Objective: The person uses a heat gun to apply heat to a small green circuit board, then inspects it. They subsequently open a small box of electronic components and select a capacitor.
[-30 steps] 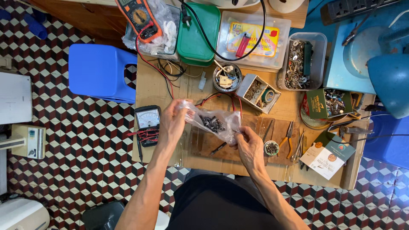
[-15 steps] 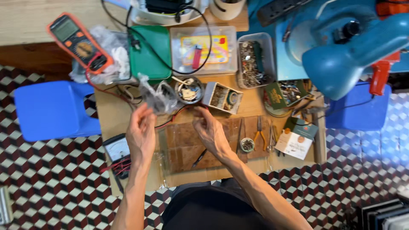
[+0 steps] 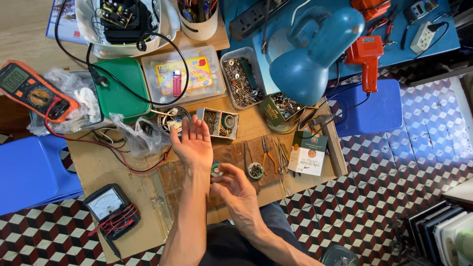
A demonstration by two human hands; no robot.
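My left hand (image 3: 194, 143) is stretched out over the wooden workbench (image 3: 133, 231), palm up and fingers apart, holding nothing. My right hand (image 3: 237, 191) is just below it. Its fingertips pinch a small round green and black part (image 3: 216, 169) close to my left wrist. A crumpled clear plastic bag (image 3: 140, 133) with small dark parts lies on the bench to the left of my left hand. A small open cardboard box (image 3: 219, 123) of parts sits just beyond my left fingertips.
An analog meter (image 3: 106, 204) with red leads lies near left and an orange digital multimeter (image 3: 32, 91) far left. Behind are a green box (image 3: 120, 88), a screw tray (image 3: 241, 76), a blue lamp (image 3: 305, 59) and an orange soldering gun (image 3: 364, 54). Pliers (image 3: 268, 155) and a small tin (image 3: 255, 171) lie to the right.
Both hands held the plastic bag a second ago. The bag now lies on the bench at left, my left hand has opened, and my right hand pinches a small round part.
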